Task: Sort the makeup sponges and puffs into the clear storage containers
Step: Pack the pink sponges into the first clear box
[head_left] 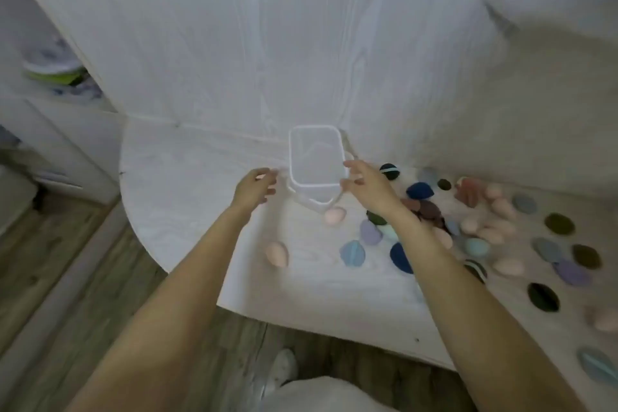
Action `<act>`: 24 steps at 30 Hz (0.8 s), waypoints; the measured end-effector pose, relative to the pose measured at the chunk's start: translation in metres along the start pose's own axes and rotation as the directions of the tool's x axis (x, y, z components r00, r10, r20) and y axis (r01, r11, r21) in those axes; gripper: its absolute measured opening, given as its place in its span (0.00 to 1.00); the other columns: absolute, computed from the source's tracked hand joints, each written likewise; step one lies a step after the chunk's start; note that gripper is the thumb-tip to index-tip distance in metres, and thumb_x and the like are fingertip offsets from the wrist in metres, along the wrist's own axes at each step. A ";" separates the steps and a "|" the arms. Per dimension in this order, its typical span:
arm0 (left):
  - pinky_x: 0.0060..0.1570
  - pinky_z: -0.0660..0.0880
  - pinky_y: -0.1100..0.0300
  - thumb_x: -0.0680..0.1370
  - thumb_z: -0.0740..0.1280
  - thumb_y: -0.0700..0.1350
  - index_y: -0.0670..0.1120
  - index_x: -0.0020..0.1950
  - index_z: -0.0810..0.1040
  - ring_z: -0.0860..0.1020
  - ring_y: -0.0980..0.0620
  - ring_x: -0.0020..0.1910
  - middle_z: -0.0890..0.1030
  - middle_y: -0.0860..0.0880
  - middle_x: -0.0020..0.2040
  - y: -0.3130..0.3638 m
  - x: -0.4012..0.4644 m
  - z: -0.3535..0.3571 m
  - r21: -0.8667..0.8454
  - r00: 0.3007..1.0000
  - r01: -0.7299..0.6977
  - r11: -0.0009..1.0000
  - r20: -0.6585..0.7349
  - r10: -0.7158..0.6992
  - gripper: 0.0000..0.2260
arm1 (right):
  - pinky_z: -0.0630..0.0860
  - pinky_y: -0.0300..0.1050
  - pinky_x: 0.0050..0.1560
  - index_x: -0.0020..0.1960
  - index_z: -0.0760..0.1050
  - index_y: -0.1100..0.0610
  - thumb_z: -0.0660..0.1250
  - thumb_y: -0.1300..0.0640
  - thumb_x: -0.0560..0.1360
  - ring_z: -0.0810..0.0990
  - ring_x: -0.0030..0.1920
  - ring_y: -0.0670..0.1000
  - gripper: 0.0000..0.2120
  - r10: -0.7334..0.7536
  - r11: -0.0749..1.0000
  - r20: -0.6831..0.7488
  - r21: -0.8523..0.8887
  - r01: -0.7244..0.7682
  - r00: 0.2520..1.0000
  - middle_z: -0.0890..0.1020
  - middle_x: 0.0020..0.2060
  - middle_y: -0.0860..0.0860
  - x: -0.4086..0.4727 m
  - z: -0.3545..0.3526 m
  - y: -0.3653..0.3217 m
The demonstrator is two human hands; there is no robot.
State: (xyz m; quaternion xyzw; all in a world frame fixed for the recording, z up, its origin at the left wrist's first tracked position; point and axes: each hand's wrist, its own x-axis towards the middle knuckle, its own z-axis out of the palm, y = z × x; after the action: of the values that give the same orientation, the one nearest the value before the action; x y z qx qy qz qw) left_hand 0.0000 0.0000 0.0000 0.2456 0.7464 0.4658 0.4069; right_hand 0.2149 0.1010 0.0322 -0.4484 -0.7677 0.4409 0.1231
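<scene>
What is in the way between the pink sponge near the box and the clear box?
Nothing visible. The pink sponge lies on the table just in front of the clear container, whose top is open, with both hands beside the box.

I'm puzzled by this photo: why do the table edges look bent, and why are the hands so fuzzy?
Head view: the wide-angle lens bows the table edge; the left hand and right hand are smeared, probably by motion; the clear container is faint against the white surface; lighting is soft, shadows weak.
</scene>
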 end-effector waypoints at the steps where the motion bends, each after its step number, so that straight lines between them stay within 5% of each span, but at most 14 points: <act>1: 0.43 0.74 0.59 0.78 0.64 0.52 0.44 0.66 0.71 0.79 0.50 0.46 0.79 0.46 0.55 0.002 0.006 0.003 -0.043 0.999 0.036 0.998 0.035 -0.034 0.20 | 0.68 0.43 0.59 0.70 0.65 0.54 0.63 0.53 0.78 0.72 0.62 0.52 0.22 0.048 0.997 -0.051 0.055 -0.045 0.998 0.71 0.65 0.52 0.011 0.006 -0.002; 4: 0.44 0.75 0.61 0.77 0.66 0.52 0.45 0.69 0.68 0.78 0.51 0.47 0.78 0.45 0.58 0.006 0.027 0.010 -0.060 0.990 0.070 0.996 0.128 -0.062 0.23 | 0.68 0.41 0.58 0.70 0.63 0.53 0.61 0.51 0.78 0.71 0.61 0.50 0.22 0.268 0.935 -0.109 0.267 -0.232 0.957 0.71 0.60 0.49 0.039 0.017 -0.004; 8: 0.45 0.75 0.63 0.77 0.67 0.47 0.44 0.68 0.70 0.78 0.51 0.50 0.78 0.46 0.56 0.014 0.046 0.014 -0.085 0.982 0.029 0.996 0.188 -0.012 0.21 | 0.72 0.54 0.64 0.70 0.65 0.54 0.61 0.50 0.77 0.74 0.61 0.55 0.22 0.431 0.831 -0.105 0.434 -0.349 0.896 0.72 0.66 0.53 0.069 0.023 0.006; 13: 0.40 0.78 0.68 0.77 0.65 0.37 0.42 0.65 0.74 0.79 0.52 0.46 0.79 0.46 0.52 0.015 0.042 0.017 -0.118 0.980 -0.074 0.990 0.176 0.094 0.17 | 0.74 0.54 0.61 0.67 0.70 0.56 0.59 0.58 0.77 0.77 0.57 0.53 0.18 0.382 0.868 -0.179 0.407 -0.285 0.907 0.77 0.60 0.52 0.064 0.025 0.004; 18: 0.56 0.76 0.53 0.77 0.62 0.39 0.52 0.63 0.76 0.79 0.50 0.54 0.81 0.49 0.56 0.008 0.016 -0.002 -0.046 0.958 -0.231 0.972 0.166 0.235 0.17 | 0.78 0.39 0.41 0.60 0.69 0.60 0.62 0.58 0.78 0.78 0.42 0.48 0.12 0.288 0.811 -0.082 0.551 -0.198 0.954 0.77 0.46 0.52 0.019 0.018 -0.019; 24: 0.53 0.71 0.65 0.78 0.62 0.38 0.55 0.63 0.75 0.77 0.54 0.50 0.77 0.50 0.53 -0.013 -0.048 -0.006 0.077 0.937 -0.319 0.945 0.174 0.302 0.17 | 0.81 0.47 0.51 0.52 0.71 0.62 0.68 0.57 0.75 0.80 0.55 0.56 0.11 0.261 0.745 0.101 0.612 -0.267 0.960 0.76 0.57 0.61 -0.057 0.027 0.005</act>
State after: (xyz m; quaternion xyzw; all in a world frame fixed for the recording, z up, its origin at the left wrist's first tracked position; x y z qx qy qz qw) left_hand 0.0215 -0.0448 0.0086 0.4179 0.6863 0.4636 0.3733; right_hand 0.2343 0.0408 0.0247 -0.4848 -0.5096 0.6832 0.1964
